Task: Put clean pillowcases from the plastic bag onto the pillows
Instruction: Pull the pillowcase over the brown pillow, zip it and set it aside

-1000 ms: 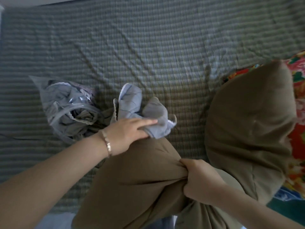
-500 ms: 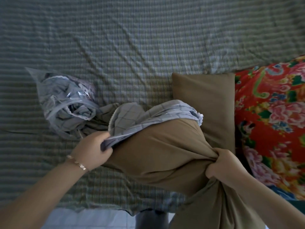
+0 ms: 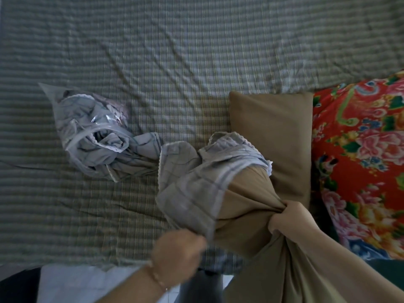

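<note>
A tan pillow [image 3: 247,217] is lifted over the bed's near edge. My right hand [image 3: 288,217] grips a bunched fold of it. A light grey-blue checked pillowcase [image 3: 192,186] with a lace hem covers the pillow's far end. My left hand [image 3: 177,252], blurred, grips the pillowcase's near edge. A second tan pillow [image 3: 273,127] lies flat behind. A clear plastic bag [image 3: 87,119] with more grey-blue cloth spilling out lies to the left.
A green checked sheet [image 3: 175,62] covers the bed. A red floral quilt [image 3: 360,160] lies at the right, beside the flat pillow. White floor tiles [image 3: 83,283] show below the bed's near edge.
My left hand has pulled the pillowcase's edge toward me and to the right, drawing the cloth further down over the pillow. My right hand keeps its grip on the pillow.
</note>
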`<state>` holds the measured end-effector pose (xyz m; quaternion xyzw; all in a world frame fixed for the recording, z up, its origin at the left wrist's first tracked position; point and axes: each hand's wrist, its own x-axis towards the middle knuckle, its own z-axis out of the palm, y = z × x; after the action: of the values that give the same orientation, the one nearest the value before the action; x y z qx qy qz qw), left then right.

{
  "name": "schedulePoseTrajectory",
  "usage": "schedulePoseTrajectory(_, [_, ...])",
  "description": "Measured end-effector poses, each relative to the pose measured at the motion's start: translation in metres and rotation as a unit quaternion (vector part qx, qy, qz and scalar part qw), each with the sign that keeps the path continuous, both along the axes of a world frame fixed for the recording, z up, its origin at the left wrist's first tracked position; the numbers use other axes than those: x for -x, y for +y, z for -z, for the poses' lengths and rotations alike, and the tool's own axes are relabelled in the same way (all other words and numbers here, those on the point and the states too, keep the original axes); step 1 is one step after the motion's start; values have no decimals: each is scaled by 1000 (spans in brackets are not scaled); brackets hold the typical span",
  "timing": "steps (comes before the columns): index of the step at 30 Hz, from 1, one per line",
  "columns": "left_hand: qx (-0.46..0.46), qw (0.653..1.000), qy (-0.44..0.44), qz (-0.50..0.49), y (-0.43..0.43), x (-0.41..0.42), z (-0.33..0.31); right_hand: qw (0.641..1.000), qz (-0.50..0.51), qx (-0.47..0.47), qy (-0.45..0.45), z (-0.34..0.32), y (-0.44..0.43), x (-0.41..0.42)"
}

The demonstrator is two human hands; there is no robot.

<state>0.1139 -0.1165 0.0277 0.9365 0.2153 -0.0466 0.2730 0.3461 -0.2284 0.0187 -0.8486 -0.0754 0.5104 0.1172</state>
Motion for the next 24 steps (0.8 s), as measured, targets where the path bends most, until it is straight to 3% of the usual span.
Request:
schedulePoseTrajectory(2, [-16, 991, -66, 113, -30, -26, -11, 1000, -17, 11, -15, -1, 3, 6])
schedulePoseTrajectory(3, [5, 991, -63, 114, -36, -36, -14, 999, -37, 8, -25, -4, 4, 12])
schedulePoseTrajectory(5, [39, 997, -63, -17, -35, -49, -7, 992, -117, -5, -50, -12, 0, 29])
schedulePoseTrajectory(7, [83, 968, -85, -219, -15, -61, -3, 974, -216, -20, -65, -23, -3, 48])
schedulePoseTrajectory(9, [64, 951, -30, -302, 10, -79, -5, 960, -269, -39, -63, -31, -6, 59])
schedulePoseTrajectory(12, [6, 981, 49, -190, 28, -96, -1, 949, -297, -63, -89, -35, -9, 57])
schedulePoseTrajectory(16, [22, 996, -53, -63, 23, -116, -3, 941, -274, -142, -139, -34, -12, 47])
schedulePoseTrajectory(21, [229, 964, -114, -76, -17, -114, -18, 953, -171, -213, -132, -32, -14, 22])
schedulePoseTrajectory(24, [280, 943, -178, 10, -39, -103, -23, 947, -155, -255, -118, -32, -21, 8])
